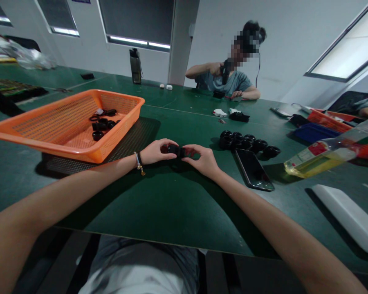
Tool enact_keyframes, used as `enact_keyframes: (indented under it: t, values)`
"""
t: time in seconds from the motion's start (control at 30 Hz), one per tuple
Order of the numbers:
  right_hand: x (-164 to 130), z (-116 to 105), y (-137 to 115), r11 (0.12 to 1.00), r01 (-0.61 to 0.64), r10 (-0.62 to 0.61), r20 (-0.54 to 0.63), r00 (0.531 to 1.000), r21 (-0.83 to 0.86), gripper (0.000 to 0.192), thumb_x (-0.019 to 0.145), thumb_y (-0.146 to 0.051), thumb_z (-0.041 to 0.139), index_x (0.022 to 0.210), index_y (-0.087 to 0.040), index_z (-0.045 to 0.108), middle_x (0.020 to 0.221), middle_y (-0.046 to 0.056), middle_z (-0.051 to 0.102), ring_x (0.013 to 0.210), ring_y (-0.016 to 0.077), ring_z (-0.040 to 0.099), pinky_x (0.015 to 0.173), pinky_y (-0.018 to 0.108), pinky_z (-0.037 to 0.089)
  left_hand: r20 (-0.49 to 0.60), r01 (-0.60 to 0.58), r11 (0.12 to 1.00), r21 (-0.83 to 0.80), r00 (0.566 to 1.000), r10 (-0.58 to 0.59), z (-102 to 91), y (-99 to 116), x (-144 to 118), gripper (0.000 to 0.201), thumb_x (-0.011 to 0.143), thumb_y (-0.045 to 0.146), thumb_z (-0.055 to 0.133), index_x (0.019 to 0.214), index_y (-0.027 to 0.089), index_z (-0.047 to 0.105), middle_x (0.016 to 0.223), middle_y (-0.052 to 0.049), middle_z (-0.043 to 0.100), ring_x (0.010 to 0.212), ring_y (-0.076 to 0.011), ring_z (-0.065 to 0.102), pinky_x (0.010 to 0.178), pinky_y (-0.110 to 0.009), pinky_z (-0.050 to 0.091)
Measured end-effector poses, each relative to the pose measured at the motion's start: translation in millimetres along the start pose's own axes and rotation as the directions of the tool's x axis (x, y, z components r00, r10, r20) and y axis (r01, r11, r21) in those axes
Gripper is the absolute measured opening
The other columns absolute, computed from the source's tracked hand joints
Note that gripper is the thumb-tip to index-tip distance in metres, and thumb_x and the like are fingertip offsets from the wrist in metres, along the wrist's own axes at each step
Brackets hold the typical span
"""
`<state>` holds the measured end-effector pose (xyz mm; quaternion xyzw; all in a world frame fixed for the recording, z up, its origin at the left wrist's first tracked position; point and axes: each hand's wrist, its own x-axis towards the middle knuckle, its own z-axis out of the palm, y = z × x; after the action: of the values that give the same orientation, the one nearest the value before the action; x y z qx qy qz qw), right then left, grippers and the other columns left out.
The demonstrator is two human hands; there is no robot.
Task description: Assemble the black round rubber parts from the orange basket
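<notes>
In the head view, your left hand [155,152] grips a small black part [173,149] between thumb and fingers, just right of the orange basket [61,152]. Your right hand [203,157], farther right of the basket, has its fingers closed around the part's other end. Well to the basket's right, a cluster of black pieces [248,142] sits beside a phone [254,169].

A dark bottle [135,67] stands near the table's [171,208] far edge. A white block [346,218] lies toward the near edge.
</notes>
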<state>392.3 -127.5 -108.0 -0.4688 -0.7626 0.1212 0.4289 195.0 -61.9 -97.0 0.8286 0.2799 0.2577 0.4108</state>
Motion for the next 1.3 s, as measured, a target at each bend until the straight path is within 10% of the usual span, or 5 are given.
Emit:
enact_keyframes:
  t: [1.3]
  values:
    - [-0.3, -0.3, 0.5, 0.999, 0.033, -0.033, 0.007, 0.999, -0.022, 0.028, 0.069, -0.023, 0.067, 0.097, -0.02, 0.066, 0.079, 0.002, 0.068, 0.069, 0.0152, 0.061, 0.065, 0.03, 0.051, -0.009, -0.007, 1.0, -0.017, 1.0, 0.007, -0.1, -0.5, -0.6, 0.041, 0.067, 0.032, 0.065, 0.102, 0.011, 0.056, 0.1, -0.008, 0.061, 0.083, -0.0149, 0.058, 0.073, -0.027, 0.047]
